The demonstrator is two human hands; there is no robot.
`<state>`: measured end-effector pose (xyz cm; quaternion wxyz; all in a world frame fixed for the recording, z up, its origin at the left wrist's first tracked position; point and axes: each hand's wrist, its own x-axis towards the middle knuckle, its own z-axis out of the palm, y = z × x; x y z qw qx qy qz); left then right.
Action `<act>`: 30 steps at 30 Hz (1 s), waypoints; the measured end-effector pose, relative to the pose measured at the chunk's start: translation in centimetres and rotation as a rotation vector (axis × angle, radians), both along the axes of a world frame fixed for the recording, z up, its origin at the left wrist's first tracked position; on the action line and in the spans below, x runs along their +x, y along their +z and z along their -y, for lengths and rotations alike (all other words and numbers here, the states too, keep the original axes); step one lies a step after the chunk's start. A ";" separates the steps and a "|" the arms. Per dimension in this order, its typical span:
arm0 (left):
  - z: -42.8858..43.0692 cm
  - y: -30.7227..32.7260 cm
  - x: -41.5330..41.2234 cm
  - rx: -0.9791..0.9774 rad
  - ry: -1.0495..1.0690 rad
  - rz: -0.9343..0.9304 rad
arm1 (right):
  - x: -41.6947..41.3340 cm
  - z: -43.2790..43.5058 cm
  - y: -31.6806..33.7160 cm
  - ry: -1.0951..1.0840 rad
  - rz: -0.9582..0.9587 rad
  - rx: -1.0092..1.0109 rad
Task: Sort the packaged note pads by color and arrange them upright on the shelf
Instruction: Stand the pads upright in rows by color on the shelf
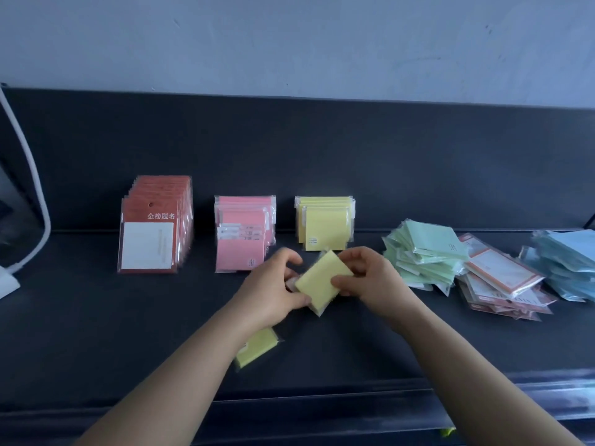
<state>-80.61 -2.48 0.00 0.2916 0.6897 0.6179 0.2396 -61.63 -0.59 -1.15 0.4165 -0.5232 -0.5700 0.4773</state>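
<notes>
- A person's left hand (pixel 273 286) and right hand (pixel 370 278) meet over the middle of the dark shelf (pixel 96 317). Both grip one wrapped yellow pad (pixel 323 280).
- The left hand's thumb and curled fingers clamp the pad's lower left edge. The right hand pinches its right edge between thumb and fingers.
- The held pad is tilted, with one corner pointing toward the back. It sits just in front of the yellow row (pixel 325 225).
- A second yellow pad (pixel 257 347) lies flat on the shelf nearer the front edge, partly hidden under the left forearm.
- Three rows stand upright toward the back of the shelf, each apart from the next.
- At the left are the red packs (pixel 151 226); the front one shows a white panel and pale lettering.
- In the middle are the pink pads (pixel 241 243), and the yellow row stands to their right.
- To the right of the hands, loose heaps lie flat on the shelf.
- The green pile (pixel 428 255) is nearest the right hand.
- A heap of red-framed pads (pixel 502 278) lies against the green pile's right side.
- The blue pile (pixel 566 262) lies at the far right, cut off by the edge of the view.
- A white cable (pixel 30 175) curves down the far left side.
- A pale wall (pixel 289 43) rises behind the shelf's dark back panel.
</notes>
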 end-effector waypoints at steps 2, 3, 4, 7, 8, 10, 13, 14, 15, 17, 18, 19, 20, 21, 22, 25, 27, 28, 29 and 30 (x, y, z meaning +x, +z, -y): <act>-1.3 0.0 0.5 0.003 0.103 0.128 | 0.0 -0.5 -0.1 -0.068 -0.113 0.007; -1.9 0.1 0.8 -0.014 0.132 0.212 | 0.0 -0.9 -0.1 -0.093 -0.150 0.016; -2.5 0.2 1.2 -0.031 0.141 0.291 | 0.0 -1.3 -0.2 -0.117 -0.171 0.025; -4.7 0.1 2.1 0.023 0.152 0.354 | 0.1 -2.8 -0.2 -0.209 -0.073 0.081; -5.4 0.0 2.3 0.054 0.162 0.343 | 0.1 -3.4 -0.3 -0.242 0.028 0.114; -6.6 -0.2 2.7 0.109 0.184 0.303 | 0.1 -4.5 -0.4 -0.289 0.208 0.167; -8.0 -0.7 3.2 0.155 0.228 0.233 | -0.2 -6.0 -0.9 -0.301 0.345 0.191; -8.3 -0.9 3.2 0.167 0.242 0.210 | -0.2 -6.3 -1.2 -0.301 0.399 0.194; -8.6 -1.1 3.3 0.178 0.255 0.193 | -0.3 -6.5 -1.4 -0.304 0.450 0.197; -9.0 -1.4 3.2 0.192 0.271 0.170 | -0.4 -6.6 -1.7 -0.310 0.502 0.195; -9.2 -1.5 3.2 0.195 0.272 0.161 | -0.4 -6.6 -1.8 -0.311 0.512 0.198; -9.3 -1.5 3.1 0.196 0.270 0.157 | -0.4 -6.6 -1.8 -0.310 0.518 0.197; -9.4 -1.5 3.0 0.196 0.268 0.157 | -0.4 -6.5 -1.8 -0.307 0.515 0.194; -9.4 -1.5 3.0 0.193 0.264 0.157 | -0.3 -6.5 -1.7 -0.305 0.509 0.188; -9.3 -1.5 2.9 0.190 0.257 0.153 | -0.3 -6.5 -1.6 -0.302 0.508 0.185; -8.8 -1.2 2.8 0.170 0.224 0.120 | -0.4 -6.2 -1.3 -0.292 0.526 0.172; -8.0 -0.4 2.3 0.159 0.196 0.083 | -0.3 -5.8 -0.9 -0.286 0.522 0.168; -7.4 0.1 1.7 0.157 0.175 0.055 | -0.2 -5.5 -0.6 -0.276 0.531 0.163; -6.7 0.7 0.9 0.150 0.143 0.021 | -0.1 -5.1 -0.3 -0.258 0.551 0.149; -5.7 1.5 0.0 0.137 0.100 -0.017 | 0.0 -4.7 -0.1 -0.234 0.578 0.131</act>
